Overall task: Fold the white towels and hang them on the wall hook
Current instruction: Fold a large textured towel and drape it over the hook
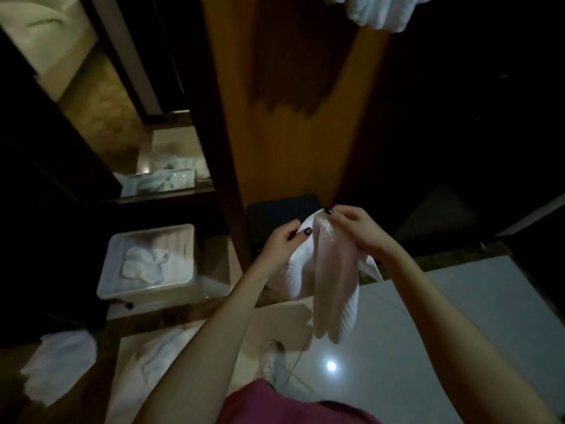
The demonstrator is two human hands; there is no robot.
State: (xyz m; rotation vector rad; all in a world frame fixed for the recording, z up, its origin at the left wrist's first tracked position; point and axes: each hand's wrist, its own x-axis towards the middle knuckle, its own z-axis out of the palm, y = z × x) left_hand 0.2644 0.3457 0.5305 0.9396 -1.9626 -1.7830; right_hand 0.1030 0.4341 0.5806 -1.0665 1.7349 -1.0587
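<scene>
A white towel hangs folded lengthwise in front of me, its lower end near the floor tiles. My left hand pinches its upper left edge. My right hand pinches the top fold next to it, thumb on the cloth. Both hands are close together at the towel's top. Another white towel hangs at the top edge of the view against the wooden wall panel. The hook itself is hidden.
A white plastic bin with crumpled white towels stands on the floor at left. More white cloth lies at lower left. A mirror at left reflects the bin. My white shoe stands on glossy tiles.
</scene>
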